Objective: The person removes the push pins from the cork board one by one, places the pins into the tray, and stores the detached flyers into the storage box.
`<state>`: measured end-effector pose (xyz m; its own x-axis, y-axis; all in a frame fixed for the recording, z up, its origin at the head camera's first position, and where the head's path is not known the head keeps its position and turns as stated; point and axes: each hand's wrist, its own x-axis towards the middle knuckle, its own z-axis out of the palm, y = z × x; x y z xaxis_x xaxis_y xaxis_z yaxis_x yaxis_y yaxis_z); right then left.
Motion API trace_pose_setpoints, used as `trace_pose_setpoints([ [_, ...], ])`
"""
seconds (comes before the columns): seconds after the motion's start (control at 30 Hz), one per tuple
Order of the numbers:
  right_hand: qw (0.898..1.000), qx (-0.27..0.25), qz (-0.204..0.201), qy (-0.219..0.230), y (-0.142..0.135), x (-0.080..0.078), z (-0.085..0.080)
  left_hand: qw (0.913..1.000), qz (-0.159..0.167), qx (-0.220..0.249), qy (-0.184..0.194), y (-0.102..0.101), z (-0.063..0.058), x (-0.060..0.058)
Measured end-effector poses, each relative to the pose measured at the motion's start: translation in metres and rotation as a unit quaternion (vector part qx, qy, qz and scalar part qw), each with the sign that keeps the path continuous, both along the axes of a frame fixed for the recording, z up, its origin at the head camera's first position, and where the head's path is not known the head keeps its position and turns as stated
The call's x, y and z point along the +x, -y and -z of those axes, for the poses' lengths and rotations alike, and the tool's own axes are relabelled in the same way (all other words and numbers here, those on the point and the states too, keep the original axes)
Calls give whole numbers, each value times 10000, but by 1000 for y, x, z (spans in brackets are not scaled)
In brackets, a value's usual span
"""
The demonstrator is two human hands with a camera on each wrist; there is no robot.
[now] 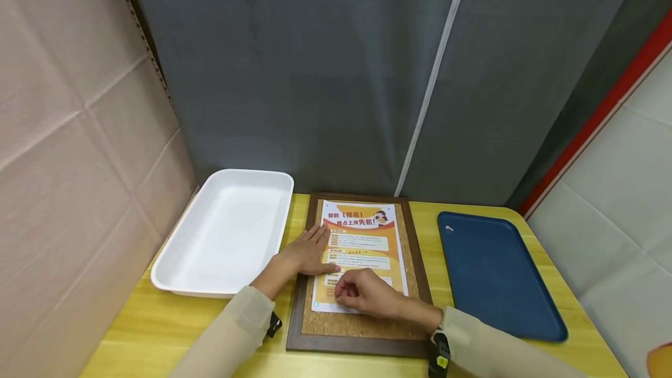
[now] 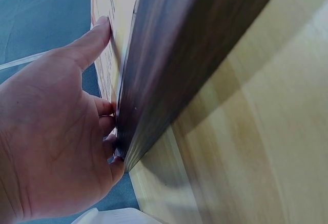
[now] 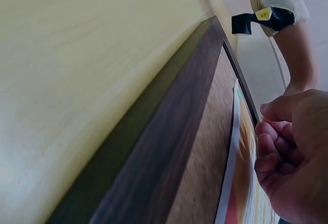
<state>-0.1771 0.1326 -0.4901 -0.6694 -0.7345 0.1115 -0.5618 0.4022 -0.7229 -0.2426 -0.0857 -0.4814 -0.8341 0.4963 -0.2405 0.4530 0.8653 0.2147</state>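
An orange and white printed poster (image 1: 362,244) lies on a cork board (image 1: 362,325) with a dark brown wooden frame (image 1: 357,344). Small dots, perhaps pins, show at its top corners. Spread across the poster's left edge, my left hand (image 1: 310,251) rests with fingers extended and thumb pointing right; the left wrist view shows its palm (image 2: 56,131) beside the frame. Over the poster's lower part is my right hand (image 1: 370,293), fingers curled and thumb against the index finger. In the right wrist view, no object shows between those fingertips (image 3: 269,126); anything tiny there is hidden.
To the left of the board stands a white rectangular tray (image 1: 226,232). A dark blue tray (image 1: 499,279) lies on the right, with a tiny shiny item (image 1: 448,228) near its upper left corner. Behind the yellow wooden table (image 1: 425,220) hangs a grey curtain (image 1: 294,74).
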Motion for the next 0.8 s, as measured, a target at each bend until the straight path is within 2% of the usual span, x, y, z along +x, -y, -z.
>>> trace_pose_setpoints([
  [0.2,9999,1,90,-71,14,5,4,10000,-13,12,1,0,0,0],
  [0.43,9981,254,211,-525,30,9,8,9999,-27,105,3,1,0,1],
  [0.8,9965,429,453,-564,42,8,14,9999,-10,116,-30,2,1,0],
])
